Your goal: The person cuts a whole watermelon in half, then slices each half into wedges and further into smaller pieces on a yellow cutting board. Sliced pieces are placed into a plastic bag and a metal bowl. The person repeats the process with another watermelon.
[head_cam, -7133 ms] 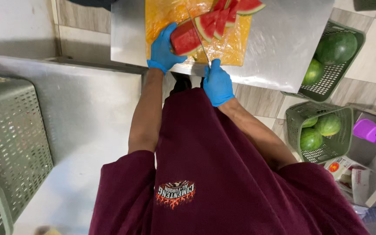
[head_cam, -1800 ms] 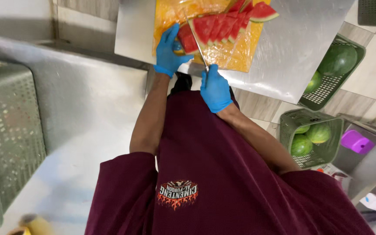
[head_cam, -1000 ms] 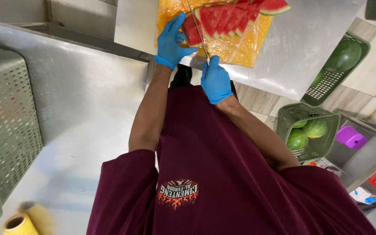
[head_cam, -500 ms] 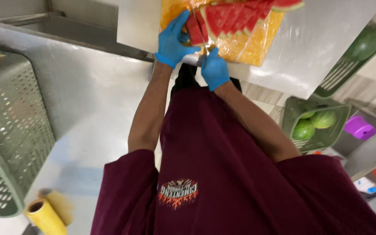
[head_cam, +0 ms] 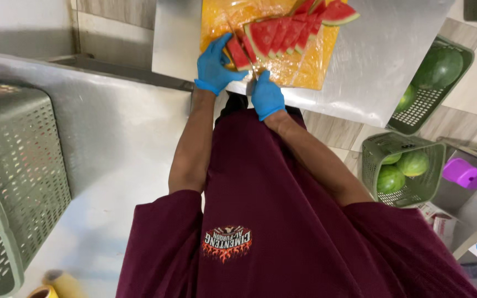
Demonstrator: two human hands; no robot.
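My left hand (head_cam: pixel 214 65), in a blue glove, holds a chunk of red watermelon (head_cam: pixel 237 53) down on the orange cutting board (head_cam: pixel 299 66). My right hand (head_cam: pixel 266 96), also gloved in blue, grips the handle of a knife (head_cam: pixel 246 49) whose blade runs up through that chunk. Several cut watermelon wedges (head_cam: pixel 288 32) with green rind lean in a row on the board to the right of the chunk.
The board lies on a steel table (head_cam: pixel 371 60). Green perforated crates hold whole watermelons at right (head_cam: pixel 398 168) and far right (head_cam: pixel 437 72). A large empty green crate (head_cam: pixel 12 182) stands on the steel counter at left. A yellow roll (head_cam: pixel 48 287) lies at the bottom left.
The knife has kept cutting slices off the chunk, which has grown smaller while the row of wedges has grown. My view has shifted, so the board now sits more to the right.
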